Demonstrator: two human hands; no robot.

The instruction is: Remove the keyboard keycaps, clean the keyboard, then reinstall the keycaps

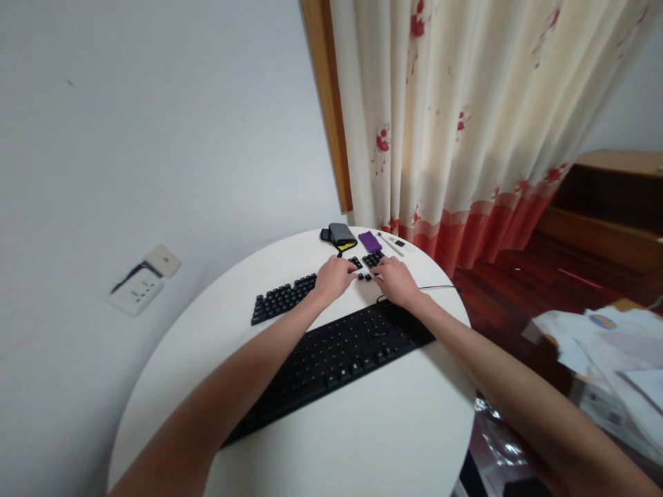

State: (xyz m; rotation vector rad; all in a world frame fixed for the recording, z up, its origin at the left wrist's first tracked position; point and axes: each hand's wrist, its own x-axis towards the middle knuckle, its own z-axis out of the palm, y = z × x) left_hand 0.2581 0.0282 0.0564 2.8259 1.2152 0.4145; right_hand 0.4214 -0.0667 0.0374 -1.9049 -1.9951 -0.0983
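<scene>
My left hand [334, 276] reaches to the far part of the round white table, its fingers stretched toward a small group of loose black keycaps [368, 277]. Facing it, my right hand [394, 279] has thumb and finger apart beside the same keycaps and touches the edge of a block of black keycaps [373, 259]. Whether either hand pinches a single cap is too small to make out. Nearer to me lies a black keyboard base [336, 352] with its keycaps off, partly under my forearms. Rows of black keycaps [282, 300] are laid out left of my left hand.
At the far edge of the table [321, 442] lie a grey pouch [342, 235], a purple cloth-like item [369, 241] and a slim brush-like tool [391, 245]. A thin cable [435, 286] crosses the right edge. A wall socket [137, 290] is on the left, a curtain [440, 138] behind.
</scene>
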